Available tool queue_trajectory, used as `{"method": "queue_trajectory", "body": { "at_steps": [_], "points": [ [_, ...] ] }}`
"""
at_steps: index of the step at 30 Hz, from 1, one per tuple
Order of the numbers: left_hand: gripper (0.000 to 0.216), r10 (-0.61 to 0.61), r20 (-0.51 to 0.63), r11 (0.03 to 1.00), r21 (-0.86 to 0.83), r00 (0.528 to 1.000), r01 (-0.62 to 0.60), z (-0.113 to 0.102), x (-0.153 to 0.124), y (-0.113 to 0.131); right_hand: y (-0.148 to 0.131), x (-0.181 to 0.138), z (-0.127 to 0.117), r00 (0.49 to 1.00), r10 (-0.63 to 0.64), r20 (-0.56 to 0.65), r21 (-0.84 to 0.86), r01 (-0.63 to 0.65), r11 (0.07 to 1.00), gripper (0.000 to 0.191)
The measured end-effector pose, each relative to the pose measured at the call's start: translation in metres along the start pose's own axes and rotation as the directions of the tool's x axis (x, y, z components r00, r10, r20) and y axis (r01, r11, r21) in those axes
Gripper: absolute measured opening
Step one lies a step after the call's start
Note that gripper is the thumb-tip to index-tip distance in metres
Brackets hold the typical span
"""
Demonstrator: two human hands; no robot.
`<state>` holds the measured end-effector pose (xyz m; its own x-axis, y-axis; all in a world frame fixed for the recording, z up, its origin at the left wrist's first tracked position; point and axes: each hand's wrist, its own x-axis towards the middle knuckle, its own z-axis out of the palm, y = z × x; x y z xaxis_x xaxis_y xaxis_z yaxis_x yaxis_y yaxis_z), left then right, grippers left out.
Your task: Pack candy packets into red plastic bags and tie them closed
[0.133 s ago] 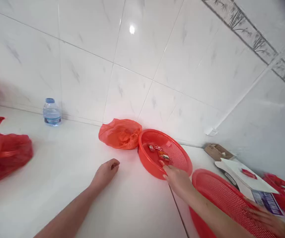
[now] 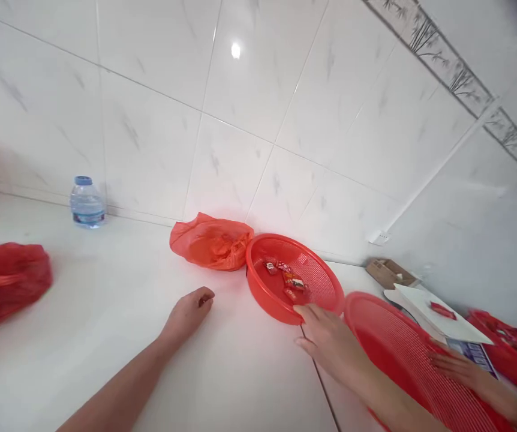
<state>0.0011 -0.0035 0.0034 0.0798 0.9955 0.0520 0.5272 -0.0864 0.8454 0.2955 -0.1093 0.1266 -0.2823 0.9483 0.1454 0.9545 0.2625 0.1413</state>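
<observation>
My left hand rests on the white table with its fingers loosely curled in, and no object shows in it. To its right stands a round red plastic basket with several small wrapped packets lying at its bottom. At the near rim of this basket is my right hand; its fingertips touch the rim, and a gap parts the thumb from the fingers. Under my right forearm lies a second red basket, tilted, with another person's hand at its far right side.
An orange-red plastic bag sits against the tiled wall, left of the first basket. Farther left are a water bottle and a red bag. On the right, a red packet lies on a white scale-like plate, near a cardboard box.
My right hand's fingers have drawn back from inside the basket to its rim, and the thumb has spread away. The second basket has shifted slightly upward. The view has turned a little.
</observation>
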Motion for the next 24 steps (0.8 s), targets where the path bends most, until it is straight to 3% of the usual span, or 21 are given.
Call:
{"method": "queue_trajectory", "body": {
  "at_steps": [6, 12, 19, 22, 24],
  "points": [
    [0.020, 0.013, 0.007, 1.000, -0.010, 1.000, -0.013, -0.002, -0.003, 0.002, 0.013, -0.042, 0.001, 0.996, -0.013, -0.086, -0.049, 0.009, 0.999, 0.044],
    [0.026, 0.016, -0.031, 0.987, -0.160, 0.999, -0.021, -0.003, -0.007, 0.003, 0.035, -0.036, 0.037, 0.967, -0.106, -0.231, -0.168, 0.068, 0.983, 0.060],
    [0.026, 0.017, -0.066, 0.979, -0.200, 0.998, -0.030, 0.002, -0.007, 0.002, 0.042, -0.037, 0.046, 0.927, -0.153, -0.343, -0.177, 0.097, 0.979, 0.029],
    [0.026, 0.091, -0.212, 0.982, -0.144, 0.973, -0.123, 0.000, -0.006, 0.004, 0.043, -0.051, 0.042, 0.897, -0.215, -0.386, -0.191, 0.150, 0.970, 0.029],
    [0.026, 0.168, -0.376, 0.973, -0.085, 0.911, -0.215, -0.005, -0.002, 0.008, 0.044, -0.065, 0.041, 0.858, -0.301, -0.416, -0.214, 0.229, 0.949, 0.030]
  ]
}}
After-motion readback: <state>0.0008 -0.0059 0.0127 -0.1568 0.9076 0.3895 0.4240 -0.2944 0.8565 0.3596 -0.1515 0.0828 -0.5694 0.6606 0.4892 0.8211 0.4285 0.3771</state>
